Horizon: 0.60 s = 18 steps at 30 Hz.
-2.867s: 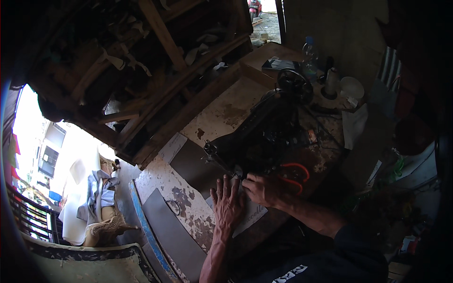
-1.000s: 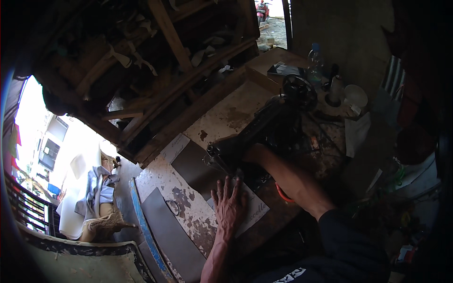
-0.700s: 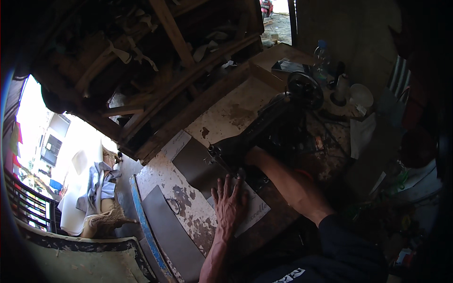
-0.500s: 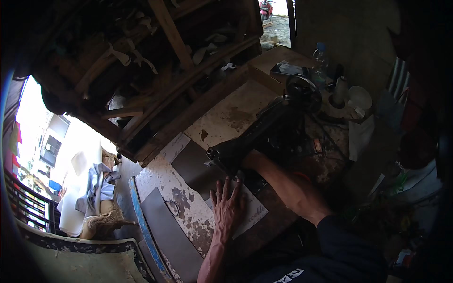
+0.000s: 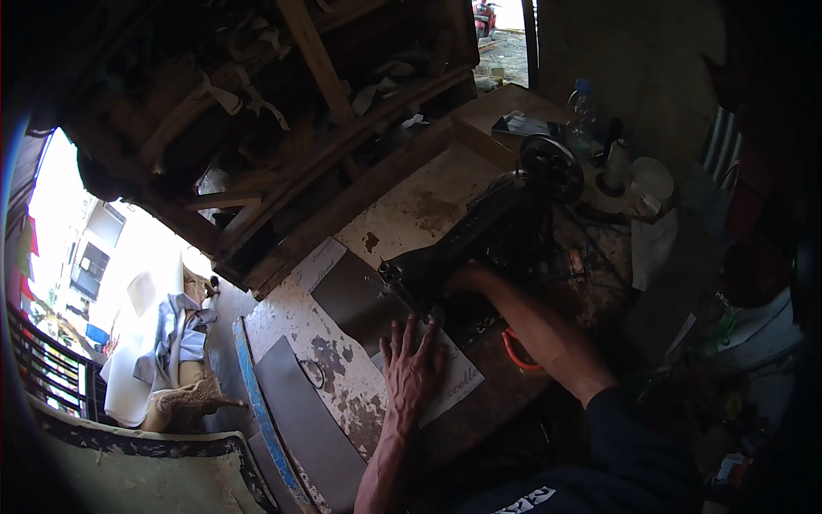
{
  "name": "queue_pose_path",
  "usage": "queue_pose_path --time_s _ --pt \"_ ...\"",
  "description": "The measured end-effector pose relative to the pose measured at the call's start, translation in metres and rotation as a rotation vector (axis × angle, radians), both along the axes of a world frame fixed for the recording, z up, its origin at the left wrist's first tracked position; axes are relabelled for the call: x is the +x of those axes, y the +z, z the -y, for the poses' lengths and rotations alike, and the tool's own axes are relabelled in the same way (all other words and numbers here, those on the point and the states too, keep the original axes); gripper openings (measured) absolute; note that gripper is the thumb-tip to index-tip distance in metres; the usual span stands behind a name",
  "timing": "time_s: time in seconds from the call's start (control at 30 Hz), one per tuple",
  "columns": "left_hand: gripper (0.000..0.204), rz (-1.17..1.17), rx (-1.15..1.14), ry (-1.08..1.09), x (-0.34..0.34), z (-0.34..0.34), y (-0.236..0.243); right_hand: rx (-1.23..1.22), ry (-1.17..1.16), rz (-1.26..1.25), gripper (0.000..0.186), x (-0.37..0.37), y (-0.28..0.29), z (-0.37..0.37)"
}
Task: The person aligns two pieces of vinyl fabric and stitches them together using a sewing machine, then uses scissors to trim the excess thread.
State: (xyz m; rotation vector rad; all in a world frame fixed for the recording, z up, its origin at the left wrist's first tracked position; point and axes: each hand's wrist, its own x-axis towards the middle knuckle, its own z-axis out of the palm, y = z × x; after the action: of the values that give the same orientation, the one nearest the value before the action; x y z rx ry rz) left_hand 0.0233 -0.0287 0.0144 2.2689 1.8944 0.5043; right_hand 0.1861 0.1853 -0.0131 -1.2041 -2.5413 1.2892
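Note:
A black sewing machine [image 5: 458,230] stands on a worn table, its needle end toward the left. Under the needle end lies a dark grey-brown sheet [image 5: 349,298] with pale printed pieces [image 5: 455,385] at its edges. My left hand [image 5: 413,364] rests flat on this work, fingers stretched toward the needle area and a little apart. My right hand [image 5: 471,278] reaches in beneath the machine's arm; its fingers are hidden by the machine and shadow, so what it touches cannot be seen. An orange-red loop [image 5: 519,351], like a tool handle, lies below my right forearm.
Another grey sheet [image 5: 308,428] lies by the table's blue edge [image 5: 261,403], beside a small ring [image 5: 312,373]. Behind the machine are its handwheel [image 5: 552,170], a plastic bottle [image 5: 580,120] and a thread cone [image 5: 615,164]. A wooden rack [image 5: 312,60] borders the far side.
My right forearm has shifted slightly right and down, uncovering more of the orange-red loop. My left hand stays flat in nearly the same place.

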Motion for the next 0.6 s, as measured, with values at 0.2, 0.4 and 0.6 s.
queue_pose_path --time_s 0.2,0.4,0.6 --pt "0.054 -0.067 0.04 -0.007 -0.005 -0.002 0.0 0.366 0.204 0.053 0.033 0.011 0.046 0.044" --pt "0.04 0.05 0.245 -0.089 -0.006 -0.006 -0.005 0.961 -0.085 0.375 0.019 0.018 0.034 0.048" --pt "0.031 0.053 0.248 -0.089 -0.003 0.0 0.007 0.882 -0.56 -0.228 0.015 0.043 0.049 0.099"
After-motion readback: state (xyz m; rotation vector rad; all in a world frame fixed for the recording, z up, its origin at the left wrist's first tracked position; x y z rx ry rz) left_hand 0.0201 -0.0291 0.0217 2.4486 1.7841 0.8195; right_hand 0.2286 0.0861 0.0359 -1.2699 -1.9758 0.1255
